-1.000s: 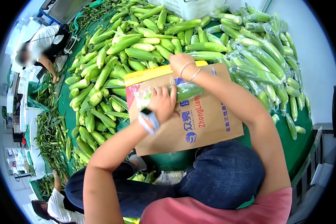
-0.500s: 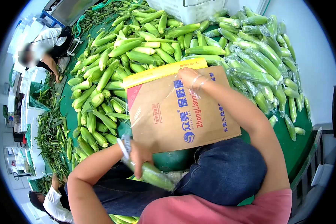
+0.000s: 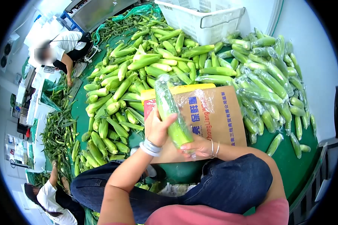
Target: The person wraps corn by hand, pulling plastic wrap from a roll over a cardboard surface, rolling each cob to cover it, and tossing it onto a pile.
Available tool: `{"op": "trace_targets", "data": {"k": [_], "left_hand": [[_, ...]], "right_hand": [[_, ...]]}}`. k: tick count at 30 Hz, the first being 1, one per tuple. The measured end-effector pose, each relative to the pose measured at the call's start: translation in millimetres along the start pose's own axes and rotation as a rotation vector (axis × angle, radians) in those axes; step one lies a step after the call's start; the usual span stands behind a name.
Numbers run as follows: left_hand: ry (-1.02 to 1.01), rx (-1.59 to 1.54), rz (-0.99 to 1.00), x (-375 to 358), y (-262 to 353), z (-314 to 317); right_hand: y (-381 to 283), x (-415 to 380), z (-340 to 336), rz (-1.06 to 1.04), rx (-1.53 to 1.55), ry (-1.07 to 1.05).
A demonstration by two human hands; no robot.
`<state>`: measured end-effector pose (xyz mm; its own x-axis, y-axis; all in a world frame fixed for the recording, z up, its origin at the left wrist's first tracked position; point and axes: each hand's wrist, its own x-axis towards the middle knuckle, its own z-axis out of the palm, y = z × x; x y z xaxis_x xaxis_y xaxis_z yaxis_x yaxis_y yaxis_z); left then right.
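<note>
A green ear of corn [image 3: 171, 110] in clear film is held above the brown cardboard box [image 3: 225, 123]. My left hand [image 3: 157, 127] wraps round its middle, the thumb across it. My right hand [image 3: 201, 147] grips its lower end. Behind the corn, a yellow strip [image 3: 199, 87] runs along the box's far edge, with clear film lying wrinkled over the printed top. The box rests at my bent knees.
Unwrapped corn [image 3: 120, 88] is heaped at the left and beyond the box. Film-wrapped corn [image 3: 264, 80] lies at the right. A white crate [image 3: 210, 28] stands at the back. Two people crouch at the left near stripped husks [image 3: 58, 129].
My left hand has brought the corn up from beside my knees to above the box. My right hand has come down from the yellow strip to the corn's lower end. The view has shifted slightly.
</note>
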<state>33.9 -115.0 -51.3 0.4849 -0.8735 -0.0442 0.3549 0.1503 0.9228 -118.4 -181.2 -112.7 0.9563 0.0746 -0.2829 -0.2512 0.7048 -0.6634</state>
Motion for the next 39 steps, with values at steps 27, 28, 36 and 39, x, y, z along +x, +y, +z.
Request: {"op": "trace_targets", "data": {"k": [27,28,36,39], "left_hand": [[0.492,0.586,-0.732,240,-85,-273],[0.424,0.348,-0.679,239,-94,-289],[0.653,0.541,0.256,207,-57,-265],[0.598,0.597,0.318,189,31,-221]], "right_hand": [[-112,-379,-232,-0.698,-0.406,2.11],[-124,-347,-211,-0.651,-0.609,2.001],[-92,-86,-89,-0.154,-1.337,1.029],[-86,-63,-86,-0.064,-1.629,0.913]]}}
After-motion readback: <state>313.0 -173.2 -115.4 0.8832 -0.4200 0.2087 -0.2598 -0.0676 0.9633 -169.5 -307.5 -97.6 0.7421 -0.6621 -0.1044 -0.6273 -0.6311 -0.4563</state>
